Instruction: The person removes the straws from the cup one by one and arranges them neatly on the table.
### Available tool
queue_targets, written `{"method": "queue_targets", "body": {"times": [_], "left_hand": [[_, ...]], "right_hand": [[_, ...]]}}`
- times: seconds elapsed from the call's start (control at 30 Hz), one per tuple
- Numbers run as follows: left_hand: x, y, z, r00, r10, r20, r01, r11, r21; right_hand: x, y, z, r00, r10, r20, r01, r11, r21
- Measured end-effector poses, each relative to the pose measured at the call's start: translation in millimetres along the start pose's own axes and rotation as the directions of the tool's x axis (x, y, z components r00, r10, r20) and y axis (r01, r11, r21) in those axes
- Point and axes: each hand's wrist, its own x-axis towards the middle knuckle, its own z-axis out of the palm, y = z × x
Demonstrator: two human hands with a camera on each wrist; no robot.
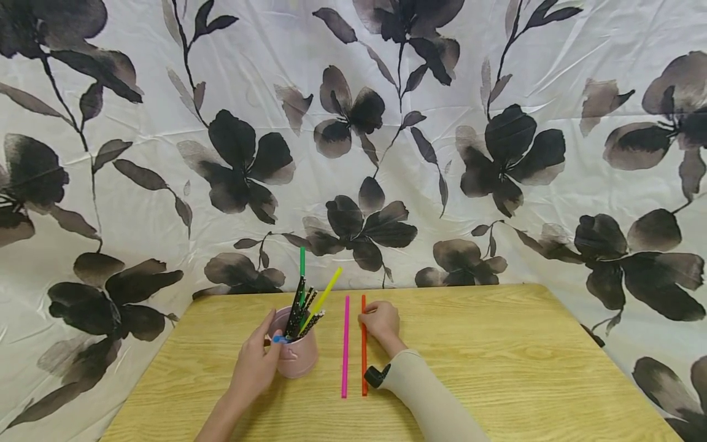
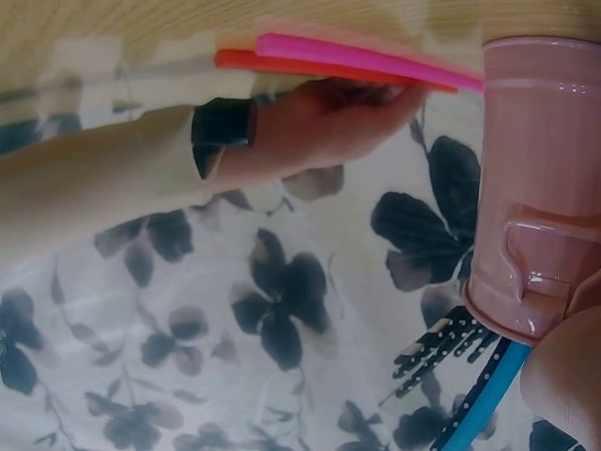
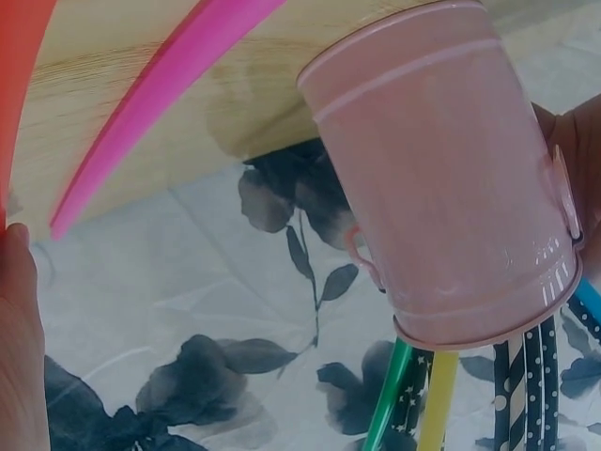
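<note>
My left hand [image 1: 255, 359] grips the left side of a pink pail [image 1: 299, 361], its thumb near the rim. In the pail stand several black patterned straws [image 1: 295, 314], a green straw [image 1: 302, 261], a yellow straw [image 1: 331, 282] and a blue straw [image 1: 280, 339], which leans toward the left thumb. My right hand [image 1: 383, 320] pinches the far part of an orange-red straw [image 1: 364, 356]. A magenta straw [image 1: 345, 347] lies parallel to it, between it and the pail. In the right wrist view, the right thumb [image 3: 21, 301] is against the orange-red straw [image 3: 17, 103].
A light wooden table [image 1: 497, 362] carries everything. Behind it and at both sides hangs a white cloth [image 1: 342, 37] with dark flowers. A black band with a small device [image 1: 378, 376] sits on the right wrist, over a pale sleeve [image 1: 425, 393].
</note>
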Motion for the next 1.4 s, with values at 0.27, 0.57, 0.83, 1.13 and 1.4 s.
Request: {"method": "queue_targets", "body": {"times": [0.27,0.57,0.83,1.13,1.4], "left_hand": [[-0.3,-1.0,0.4,1.000,0.002,-0.007,-0.001,1.000,0.010],[-1.1,0.4,-0.3,1.000,-0.010,0.000,0.010,1.000,0.006],[-0.5,-1.3,0.7,1.000,-0.009,0.011,0.009,1.000,0.005],[-0.1,0.0,0.3,1.000,0.003,0.005,-0.003,1.000,-0.001],[-1.1,0.6,-0.1,1.000,-0.002,0.005,0.002,1.000,0.004]], "right_hand": [[1.2,0.5,2.1,1.000,0.004,-0.016,-0.004,1.000,-0.029],[0.5,0.9,1.4,1.000,0.005,-0.011,-0.006,1.000,-0.019],[-1.2,-0.6,-0.2,1.000,-0.002,0.012,0.003,1.000,-0.006],[-0.7,1.0,0.0,1.000,0.000,0.012,0.000,1.000,0.007],[-1.5,2.4,-1.5,0.999,0.007,0.043,-0.012,0.992,0.123]]}}
